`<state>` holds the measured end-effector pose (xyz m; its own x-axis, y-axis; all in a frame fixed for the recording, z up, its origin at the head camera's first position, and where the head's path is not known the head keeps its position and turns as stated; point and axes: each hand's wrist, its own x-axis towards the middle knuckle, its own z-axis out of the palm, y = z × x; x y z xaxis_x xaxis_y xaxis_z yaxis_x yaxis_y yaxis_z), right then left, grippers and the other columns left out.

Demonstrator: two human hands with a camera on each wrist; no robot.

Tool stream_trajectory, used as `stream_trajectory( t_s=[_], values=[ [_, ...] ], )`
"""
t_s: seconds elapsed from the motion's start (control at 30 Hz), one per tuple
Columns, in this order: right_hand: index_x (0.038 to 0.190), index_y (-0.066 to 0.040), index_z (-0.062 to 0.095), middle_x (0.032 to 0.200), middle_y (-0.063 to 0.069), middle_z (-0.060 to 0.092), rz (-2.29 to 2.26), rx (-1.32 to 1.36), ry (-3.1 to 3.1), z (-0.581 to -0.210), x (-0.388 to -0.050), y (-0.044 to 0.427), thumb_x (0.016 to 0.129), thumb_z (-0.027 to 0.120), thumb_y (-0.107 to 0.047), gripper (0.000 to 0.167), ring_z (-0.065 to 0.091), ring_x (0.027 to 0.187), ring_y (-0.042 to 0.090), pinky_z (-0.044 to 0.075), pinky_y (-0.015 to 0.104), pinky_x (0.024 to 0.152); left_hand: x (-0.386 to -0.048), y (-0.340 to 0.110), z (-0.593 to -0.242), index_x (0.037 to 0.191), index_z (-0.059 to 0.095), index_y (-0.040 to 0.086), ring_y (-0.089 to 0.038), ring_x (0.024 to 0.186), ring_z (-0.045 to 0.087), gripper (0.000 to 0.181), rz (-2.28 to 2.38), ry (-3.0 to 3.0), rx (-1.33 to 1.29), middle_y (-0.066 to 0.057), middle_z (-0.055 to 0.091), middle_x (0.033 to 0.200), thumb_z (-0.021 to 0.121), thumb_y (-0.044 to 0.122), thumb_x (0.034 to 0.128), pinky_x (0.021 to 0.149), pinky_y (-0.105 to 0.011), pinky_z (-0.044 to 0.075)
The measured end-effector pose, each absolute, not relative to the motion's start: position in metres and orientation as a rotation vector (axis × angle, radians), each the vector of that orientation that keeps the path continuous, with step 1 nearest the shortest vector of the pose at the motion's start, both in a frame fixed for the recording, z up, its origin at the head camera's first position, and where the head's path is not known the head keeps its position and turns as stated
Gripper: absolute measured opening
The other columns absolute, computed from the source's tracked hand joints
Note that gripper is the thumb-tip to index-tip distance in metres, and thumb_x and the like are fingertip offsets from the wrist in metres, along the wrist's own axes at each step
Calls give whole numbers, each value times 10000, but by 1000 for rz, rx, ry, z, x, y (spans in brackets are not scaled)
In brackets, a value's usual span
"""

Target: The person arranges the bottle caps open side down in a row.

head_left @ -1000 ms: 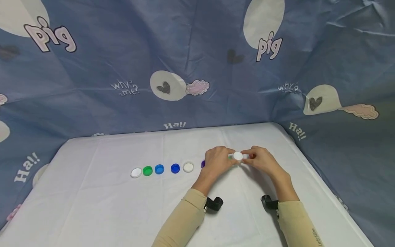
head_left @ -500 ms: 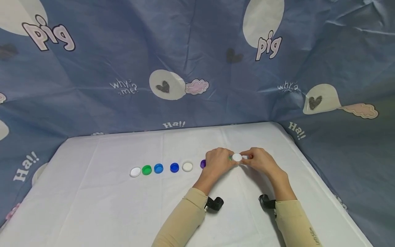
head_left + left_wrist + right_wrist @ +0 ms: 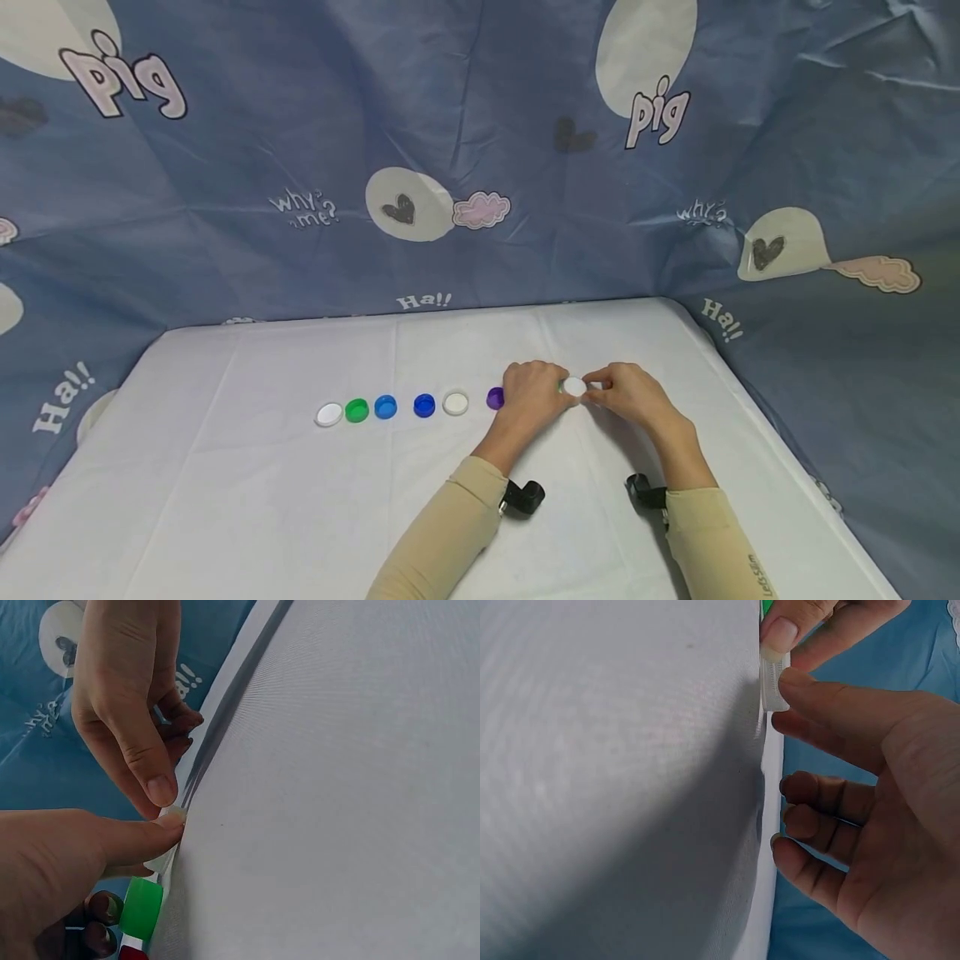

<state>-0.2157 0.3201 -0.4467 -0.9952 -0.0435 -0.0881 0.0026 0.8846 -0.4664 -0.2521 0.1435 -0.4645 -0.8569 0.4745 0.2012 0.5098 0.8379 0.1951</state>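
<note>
In the head view, a white bottle cap (image 3: 574, 387) lies at the right end of a row of caps. My left hand (image 3: 534, 392) pinches its left side between thumb and index finger. From the right, my right hand (image 3: 633, 396) has thumb and index fingertips at the cap's other side. The right wrist view shows the cap's ridged side (image 3: 774, 684) between both hands' fingertips. Beside the left hand's curled fingers stand a green cap (image 3: 141, 909) and a red cap (image 3: 133, 953). In the head view the left hand covers part of the row.
Leftward along the row on the white tablecloth (image 3: 262, 500) lie a purple cap (image 3: 495, 398), a white cap (image 3: 455, 403), a dark blue cap (image 3: 423, 405), a light blue cap (image 3: 386, 407), a green cap (image 3: 357, 409) and another white cap (image 3: 328, 414). A blue printed curtain (image 3: 300, 150) hangs behind.
The white cap has shifted slightly left and toward me. My right hand has followed it leftward, its fingertips closing in on the cap. The other visible caps stay in place.
</note>
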Motion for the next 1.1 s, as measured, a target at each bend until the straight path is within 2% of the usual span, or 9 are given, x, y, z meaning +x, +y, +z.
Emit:
stream_trajectory(
  t_s=[0.13,0.3,0.43,0.63,1.1],
  values=[
    [1216,-133,725,661,5,512,-720,-30,2958,-448,-216,320,892,721,-270,351,418,568,145,342,295,529,-250,143,-464,1054,769,370,-145,784,682,332,-353,-2863,-786,88,771,943,752,574,793,685,-320,438],
    [1216,-126,724,638,2,507,-731,-41,2953,-448,-215,320,894,720,-268,351,409,552,141,339,290,523,-250,142,-463,983,777,346,-147,729,654,283,-362,-2856,-797,81,764,883,759,556,794,654,-311,381],
    [1214,-130,725,639,0,521,-731,-39,2953,-447,-215,320,900,711,-261,341,418,555,145,344,295,527,-251,141,-463,1037,765,335,-145,773,665,340,-367,-2866,-799,80,770,940,764,564,785,680,-310,375],
    [1213,-139,725,633,0,508,-734,-19,2955,-446,-215,322,905,702,-261,333,415,555,146,342,300,530,-252,138,-461,1218,710,333,-144,910,695,514,-396,-2882,-792,84,753,1120,782,566,765,729,-310,404],
    [1244,-123,705,706,16,554,-766,-73,2956,-443,-217,319,891,722,-277,385,466,622,156,369,303,570,-252,126,-459,1263,684,342,-192,1008,707,533,-441,-2924,-755,81,728,1198,768,560,783,818,-373,517]
  ],
)
